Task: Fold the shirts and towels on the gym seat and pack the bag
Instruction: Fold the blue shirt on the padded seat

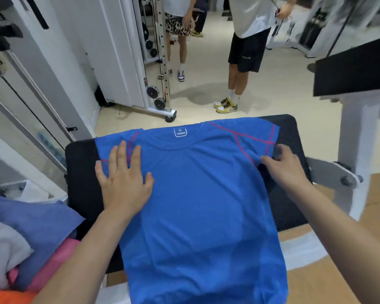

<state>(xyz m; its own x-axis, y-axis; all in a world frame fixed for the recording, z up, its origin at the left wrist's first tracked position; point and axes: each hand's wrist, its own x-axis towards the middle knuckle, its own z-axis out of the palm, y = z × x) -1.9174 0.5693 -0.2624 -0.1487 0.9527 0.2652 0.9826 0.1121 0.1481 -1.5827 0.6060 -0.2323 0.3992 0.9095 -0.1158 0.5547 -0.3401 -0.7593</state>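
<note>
A blue shirt (198, 194) with pink seams lies spread flat across the black gym seat (81, 172), collar at the far side, hem hanging over the near edge. My left hand (123, 176) rests flat on the shirt's left shoulder, fingers straight. My right hand (283, 165) is at the shirt's right sleeve, with its fingers curled round the sleeve's lower edge. No bag is in view.
A heap of cloths (24, 242), blue, white, pink and orange, lies at the lower left. Two people (248, 51) stand on the floor beyond the seat. A white cable machine (160, 69) rises at the back left, and a white frame with a black pad (355, 75) stands at the right.
</note>
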